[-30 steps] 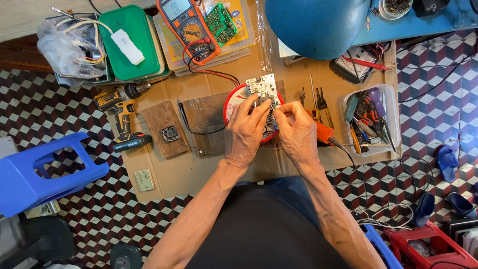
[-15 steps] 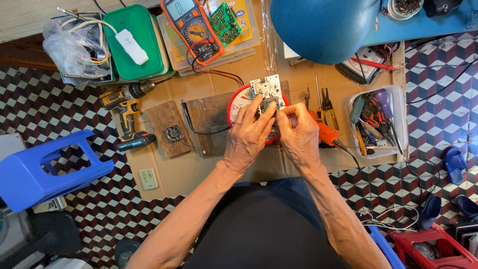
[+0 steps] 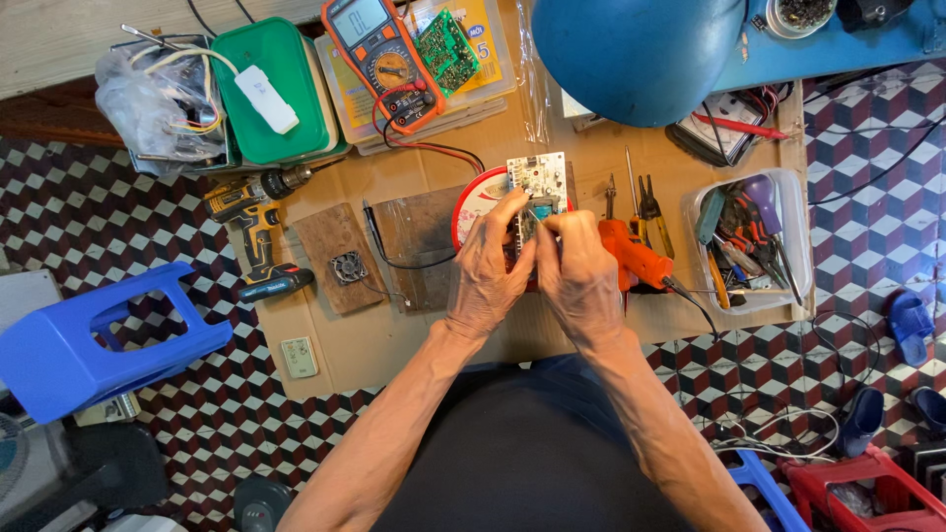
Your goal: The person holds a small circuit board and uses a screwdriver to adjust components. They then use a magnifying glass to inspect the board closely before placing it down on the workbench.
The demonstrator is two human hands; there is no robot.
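White circuit board (image 3: 537,177), roughly square, dotted with small dark components, sits just above centre of the frame. It is tilted slightly, top edge toward the upper part of the frame, lower part covered by both hands. Fingers (image 3: 512,212) pinch its lower edge from left and right. It is held over a round red-rimmed dish (image 3: 471,202) on the cardboard-covered worktop (image 3: 394,335). A small bluish part shows at the board's lower edge, between the fingertips.

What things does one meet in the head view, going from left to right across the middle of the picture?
Blue plastic stool → yellow cordless drill → small fan on a wooden board → left hand → right hand → orange glue gun → clear tool tray → blue sandal.
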